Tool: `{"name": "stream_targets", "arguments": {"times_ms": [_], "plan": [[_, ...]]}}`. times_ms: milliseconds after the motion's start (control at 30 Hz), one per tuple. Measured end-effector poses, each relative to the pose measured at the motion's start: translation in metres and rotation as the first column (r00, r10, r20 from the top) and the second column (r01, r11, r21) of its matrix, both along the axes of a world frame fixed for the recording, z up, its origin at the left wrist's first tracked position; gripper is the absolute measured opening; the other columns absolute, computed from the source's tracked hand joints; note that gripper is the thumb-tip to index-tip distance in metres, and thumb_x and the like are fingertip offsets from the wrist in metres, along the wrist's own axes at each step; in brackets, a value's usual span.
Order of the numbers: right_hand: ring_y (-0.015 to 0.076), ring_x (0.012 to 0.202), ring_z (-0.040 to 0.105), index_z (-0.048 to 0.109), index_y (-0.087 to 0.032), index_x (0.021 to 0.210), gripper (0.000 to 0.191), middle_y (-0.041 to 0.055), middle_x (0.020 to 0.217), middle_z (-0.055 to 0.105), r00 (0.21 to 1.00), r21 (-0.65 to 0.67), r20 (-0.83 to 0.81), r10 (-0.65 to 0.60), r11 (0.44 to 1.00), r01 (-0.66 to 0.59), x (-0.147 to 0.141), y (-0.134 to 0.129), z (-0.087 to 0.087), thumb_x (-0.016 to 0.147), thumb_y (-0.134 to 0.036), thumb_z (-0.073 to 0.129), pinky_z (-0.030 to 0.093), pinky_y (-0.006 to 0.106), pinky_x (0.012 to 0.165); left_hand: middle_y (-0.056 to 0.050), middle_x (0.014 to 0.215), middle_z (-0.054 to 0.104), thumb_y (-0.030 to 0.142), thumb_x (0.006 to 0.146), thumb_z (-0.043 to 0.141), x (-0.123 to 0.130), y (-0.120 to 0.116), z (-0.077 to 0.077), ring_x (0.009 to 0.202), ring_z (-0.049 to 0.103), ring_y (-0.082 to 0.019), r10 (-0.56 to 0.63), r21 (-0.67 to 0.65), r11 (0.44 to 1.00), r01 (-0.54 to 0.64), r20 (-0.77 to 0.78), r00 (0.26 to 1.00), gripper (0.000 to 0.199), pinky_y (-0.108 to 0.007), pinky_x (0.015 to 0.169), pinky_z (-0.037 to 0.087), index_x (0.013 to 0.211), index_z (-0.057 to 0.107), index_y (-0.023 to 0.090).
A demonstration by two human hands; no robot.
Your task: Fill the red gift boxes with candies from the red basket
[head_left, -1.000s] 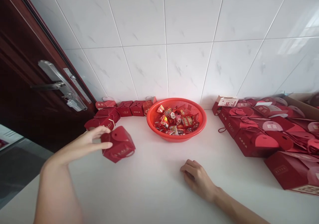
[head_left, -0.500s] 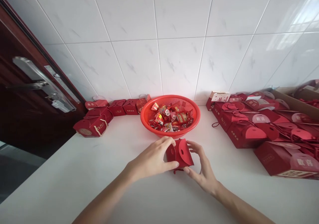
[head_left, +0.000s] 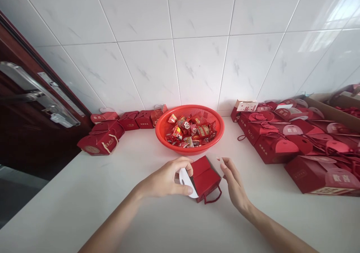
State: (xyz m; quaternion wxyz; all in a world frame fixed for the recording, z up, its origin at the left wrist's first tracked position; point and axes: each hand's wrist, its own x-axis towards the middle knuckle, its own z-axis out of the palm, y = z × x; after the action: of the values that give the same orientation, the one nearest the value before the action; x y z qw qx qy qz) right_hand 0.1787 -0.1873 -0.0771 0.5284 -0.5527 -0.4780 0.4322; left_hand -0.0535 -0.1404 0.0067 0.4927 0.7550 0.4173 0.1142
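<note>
A small red gift box (head_left: 204,176) with a dark red cord loop at its near side sits on the white table, its two round-edged side flaps folded outward and their white insides showing. My left hand (head_left: 170,178) pinches the left flap between thumb and fingers. At the box's right, my right hand (head_left: 234,181) has its thumb and fingertips closed on the other flap. Just behind the box stands a red plastic basket (head_left: 220,134) of wrapped sweets (head_left: 192,130). The inside of the box is hidden by its red inner flaps.
Many red gift boxes (head_left: 277,148) fill the right side, beside an open cardboard carton (head_left: 332,112). Several more red boxes (head_left: 98,142) line the back left. A tiled wall (head_left: 197,65) closes off the back; a dark door (head_left: 25,121) is at the left.
The side flaps, which met over the top of the box, are now spread outward in my hands. The cord loop has come out at the near right. The view has shifted slightly.
</note>
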Motion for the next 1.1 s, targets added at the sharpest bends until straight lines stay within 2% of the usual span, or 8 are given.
{"name": "stream_targets", "arguments": {"times_ms": [133, 300, 400, 500, 700, 833, 933, 1100], "plan": [[0.0218, 0.097, 0.060, 0.056, -0.027, 0.103, 0.034, 0.0031, 0.109, 0.064, 0.985, -0.063, -0.170, 0.020, 0.998, -0.031, 0.001, 0.004, -0.004, 0.091, -0.059, 0.052, 0.049, 0.035, 0.083, -0.008, 0.142, 0.051, 0.034, 0.064, 0.086, -0.006, 0.002, -0.008, 0.111, 0.061, -0.025, -0.034, -0.018, 0.999, 0.034, -0.027, 0.999, 0.051, -0.027, 0.070, 0.054, 0.106, 0.060, 0.024], [0.0206, 0.093, 0.063, 0.056, -0.031, 0.120, 0.041, 0.0044, 0.121, 0.065, 0.975, -0.061, -0.223, 0.019, 0.998, -0.034, 0.002, 0.005, -0.002, 0.087, -0.053, 0.060, 0.051, 0.031, 0.076, -0.006, 0.160, 0.035, 0.035, 0.067, 0.086, -0.006, 0.000, -0.012, 0.152, 0.026, -0.034, -0.084, 0.071, 0.993, 0.091, -0.097, 0.992, 0.041, -0.039, 0.105, 0.047, 0.100, 0.063, 0.026], [0.0200, 0.088, 0.061, 0.064, -0.028, 0.113, 0.033, 0.0045, 0.114, 0.066, 0.994, -0.001, -0.093, 0.048, 0.999, -0.048, 0.004, 0.005, -0.003, 0.090, -0.051, 0.054, 0.051, 0.031, 0.075, -0.002, 0.163, 0.032, 0.036, 0.074, 0.082, -0.006, -0.002, -0.009, 0.152, 0.026, -0.036, -0.128, 0.105, 0.984, 0.144, -0.143, 0.981, 0.024, -0.044, 0.112, 0.042, 0.087, 0.065, 0.025], [0.0211, 0.088, 0.060, 0.070, -0.026, 0.100, 0.034, 0.0047, 0.100, 0.066, 0.996, 0.094, 0.056, 0.069, 0.993, -0.075, 0.005, 0.006, -0.008, 0.096, -0.049, 0.045, 0.050, 0.034, 0.081, 0.000, 0.165, 0.030, 0.037, 0.078, 0.079, -0.006, -0.005, -0.005, 0.146, 0.040, -0.036, -0.124, 0.127, 0.981, 0.146, -0.166, 0.978, 0.019, -0.041, 0.103, 0.051, 0.090, 0.071, 0.026], [0.0274, 0.122, 0.054, 0.071, -0.028, 0.103, 0.038, 0.0082, 0.110, 0.064, 0.975, 0.246, 0.215, 0.050, 0.964, -0.104, 0.008, 0.008, -0.012, 0.101, -0.047, 0.039, 0.046, 0.041, 0.101, 0.001, 0.166, 0.031, 0.041, 0.083, 0.074, -0.006, -0.014, 0.002, 0.138, 0.051, -0.035, -0.116, 0.214, 0.962, 0.168, -0.234, 0.965, 0.038, -0.039, 0.095, 0.058, 0.121, 0.073, 0.036], [0.0278, 0.121, 0.056, 0.071, -0.028, 0.104, 0.041, 0.0096, 0.121, 0.061, 0.950, 0.244, 0.289, 0.118, 0.951, -0.192, 0.010, 0.007, -0.005, 0.104, -0.045, 0.034, 0.046, 0.044, 0.102, 0.003, 0.167, 0.028, 0.039, 0.086, 0.073, -0.004, -0.018, 0.006, 0.143, 0.044, -0.036, -0.145, 0.312, 0.924, 0.220, -0.245, 0.959, 0.034, -0.046, 0.113, 0.046, 0.121, 0.075, 0.037], [0.0271, 0.114, 0.059, 0.071, -0.028, 0.103, 0.042, 0.0094, 0.112, 0.062, 0.935, 0.250, 0.328, 0.136, 0.942, -0.225, 0.012, 0.007, 0.001, 0.104, -0.045, 0.034, 0.047, 0.044, 0.102, 0.002, 0.166, 0.031, 0.039, 0.086, 0.073, -0.004, -0.020, 0.006, 0.146, 0.041, -0.036, -0.156, 0.342, 0.909, 0.236, -0.246, 0.957, 0.040, -0.050, 0.118, 0.038, 0.126, 0.072, 0.037], [0.0280, 0.114, 0.060, 0.069, -0.028, 0.116, 0.040, 0.0091, 0.105, 0.065, 0.909, 0.194, 0.378, 0.176, 0.945, -0.264, 0.018, 0.008, 0.007, 0.104, -0.042, 0.034, 0.047, 0.048, 0.106, -0.002, 0.166, 0.031, 0.041, 0.083, 0.075, -0.007, -0.019, 0.002, 0.148, 0.038, -0.034, -0.109, 0.250, 0.955, 0.159, -0.205, 0.973, 0.068, -0.045, 0.116, 0.042, 0.147, 0.052, 0.036]]}}
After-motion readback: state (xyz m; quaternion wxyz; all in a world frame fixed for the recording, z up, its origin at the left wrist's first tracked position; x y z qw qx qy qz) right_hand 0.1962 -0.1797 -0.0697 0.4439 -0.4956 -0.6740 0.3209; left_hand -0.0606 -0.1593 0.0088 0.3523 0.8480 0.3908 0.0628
